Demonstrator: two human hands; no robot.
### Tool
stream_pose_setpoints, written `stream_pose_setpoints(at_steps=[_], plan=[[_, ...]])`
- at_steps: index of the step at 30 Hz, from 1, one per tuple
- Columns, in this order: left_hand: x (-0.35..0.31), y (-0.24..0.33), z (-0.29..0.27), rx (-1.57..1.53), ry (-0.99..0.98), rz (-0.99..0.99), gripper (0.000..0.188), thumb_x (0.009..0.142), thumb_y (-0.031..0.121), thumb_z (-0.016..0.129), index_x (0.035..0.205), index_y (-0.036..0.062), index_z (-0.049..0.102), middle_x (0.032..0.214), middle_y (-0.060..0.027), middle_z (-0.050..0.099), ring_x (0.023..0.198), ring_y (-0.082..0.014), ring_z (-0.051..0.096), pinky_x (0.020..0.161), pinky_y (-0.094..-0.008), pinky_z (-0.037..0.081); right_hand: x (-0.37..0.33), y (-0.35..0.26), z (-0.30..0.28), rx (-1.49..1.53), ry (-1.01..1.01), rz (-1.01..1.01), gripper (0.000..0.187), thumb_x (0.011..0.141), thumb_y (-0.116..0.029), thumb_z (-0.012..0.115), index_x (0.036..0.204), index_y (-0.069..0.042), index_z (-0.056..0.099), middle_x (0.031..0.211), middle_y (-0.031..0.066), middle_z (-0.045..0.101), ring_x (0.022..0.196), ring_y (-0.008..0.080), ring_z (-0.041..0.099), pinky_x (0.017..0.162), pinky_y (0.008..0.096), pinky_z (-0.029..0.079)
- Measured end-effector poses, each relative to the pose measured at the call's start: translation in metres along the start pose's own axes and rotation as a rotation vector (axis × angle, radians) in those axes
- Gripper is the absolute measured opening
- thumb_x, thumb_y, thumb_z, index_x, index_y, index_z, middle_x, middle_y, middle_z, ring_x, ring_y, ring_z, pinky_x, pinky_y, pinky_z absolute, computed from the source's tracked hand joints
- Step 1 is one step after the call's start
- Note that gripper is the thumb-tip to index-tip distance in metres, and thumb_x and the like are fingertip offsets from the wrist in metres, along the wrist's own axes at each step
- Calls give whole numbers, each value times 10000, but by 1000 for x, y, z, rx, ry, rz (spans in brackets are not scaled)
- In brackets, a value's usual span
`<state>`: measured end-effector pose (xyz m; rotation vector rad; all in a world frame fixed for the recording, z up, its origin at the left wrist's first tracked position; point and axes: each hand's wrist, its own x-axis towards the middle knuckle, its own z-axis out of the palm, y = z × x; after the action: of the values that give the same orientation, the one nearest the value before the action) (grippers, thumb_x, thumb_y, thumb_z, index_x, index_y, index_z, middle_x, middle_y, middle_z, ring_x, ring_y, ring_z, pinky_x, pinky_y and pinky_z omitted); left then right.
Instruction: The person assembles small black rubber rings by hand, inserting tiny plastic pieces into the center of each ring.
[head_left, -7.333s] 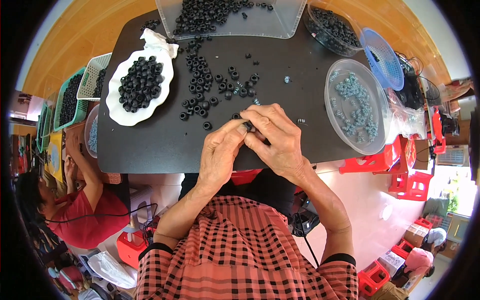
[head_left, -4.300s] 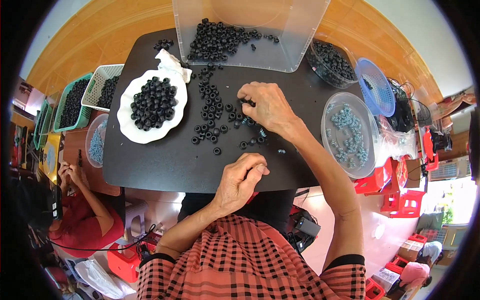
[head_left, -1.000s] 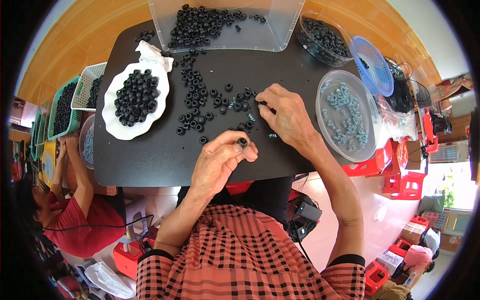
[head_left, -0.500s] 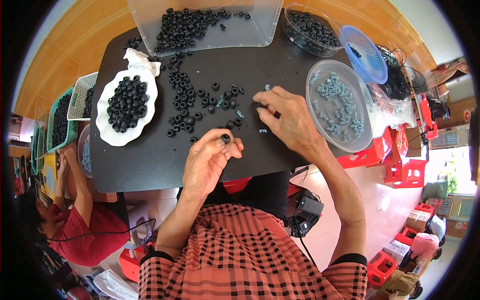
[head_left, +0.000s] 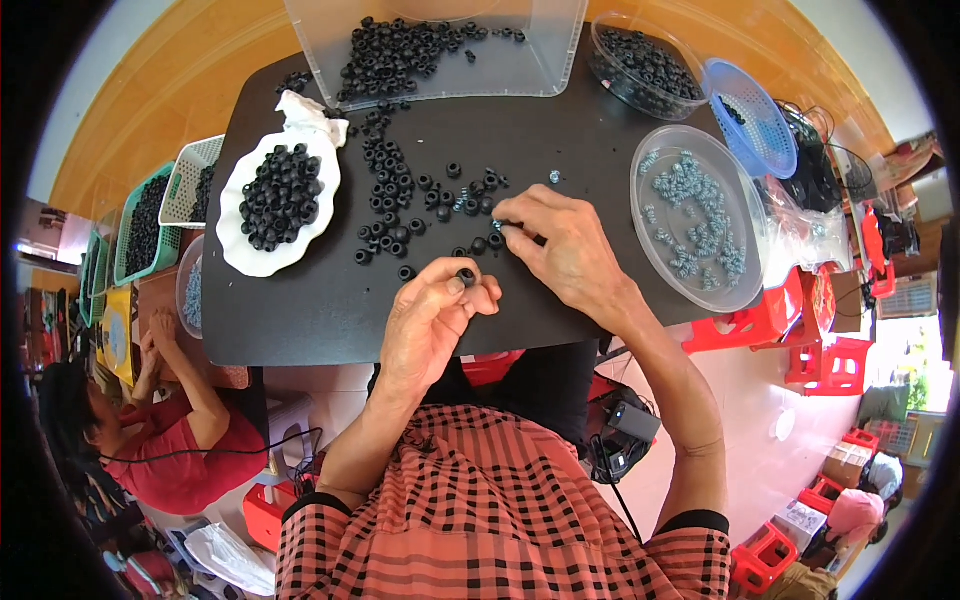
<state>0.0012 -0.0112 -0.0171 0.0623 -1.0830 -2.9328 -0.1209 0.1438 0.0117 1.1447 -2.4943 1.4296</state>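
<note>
My left hand (head_left: 432,320) is closed over the near edge of the table. Between thumb and index finger it pinches a black bead-like piece (head_left: 466,277), its round hole turned up. My right hand (head_left: 565,250) reaches down to the tabletop, thumb and index finger closed on a small bluish metal spring (head_left: 497,226). Left of those fingers lie loose black hollow pieces (head_left: 388,185) in a scattered band. Another spring (head_left: 461,200) rests among them, and a further small spring (head_left: 555,176) lies beyond my right hand.
A white scalloped plate (head_left: 232,235) heaped with black pieces stands at left. A round clear tub (head_left: 648,255) of springs is at right. At the back are a clear bin (head_left: 545,70), a clear bowl (head_left: 606,75) and a blue basket (head_left: 770,130). A person in red (head_left: 190,465) sits at left.
My right hand has shifted left over the tabletop and closed on a spring near the black pieces. My left hand keeps its pinch on the black piece. The whole view has shifted slightly.
</note>
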Motion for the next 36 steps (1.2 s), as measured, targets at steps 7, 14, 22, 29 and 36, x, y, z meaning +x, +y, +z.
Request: stream_pose_setpoints(at_steps=[7, 14, 22, 29, 36], plan=[[-2, 1, 0, -17, -10, -7, 209, 929, 81, 482, 1055, -50, 585, 791, -143, 646, 986, -258, 584, 912, -355, 439, 19, -1, -1, -365, -73, -67, 142, 754, -43, 642, 895, -41, 662, 844, 76, 602, 753, 260, 603, 688, 378, 482], [2, 0, -2, -44, -34, -12, 224, 934, 79, 478, 1086, -54, 574, 813, -138, 641, 993, -247, 585, 926, -356, 439, 44, 3, 14, -311, -175, -198, 175, 726, -67, 658, 900, -59, 643, 852, 58, 626, 863, 263, 547, 786, 393, 441], [1, 1, -4, -74, -52, -9, 237, 941, 58, 457, 1118, -51, 572, 815, -129, 640, 997, -236, 586, 947, -363, 432, 52, -5, 10, -426, -215, -79, 144, 742, -119, 662, 876, -69, 645, 837, 60, 629, 822, 253, 561, 739, 384, 422], [3, -1, -3, -68, -63, -4, 234, 944, 52, 450, 1117, -45, 574, 811, -125, 641, 994, -227, 588, 945, -361, 434, 65, 8, 21, -482, -183, -123, 135, 750, -61, 628, 875, -51, 677, 798, 103, 622, 787, 303, 603, 722, 411, 457], [3, -2, -3, -28, -69, 14, 230, 945, 52, 448, 1107, -46, 578, 815, -119, 642, 990, -218, 591, 942, -349, 437, 64, 11, 15, -437, -198, -120, 149, 725, 13, 616, 866, 3, 664, 853, 154, 607, 736, 329, 608, 682, 406, 500]])
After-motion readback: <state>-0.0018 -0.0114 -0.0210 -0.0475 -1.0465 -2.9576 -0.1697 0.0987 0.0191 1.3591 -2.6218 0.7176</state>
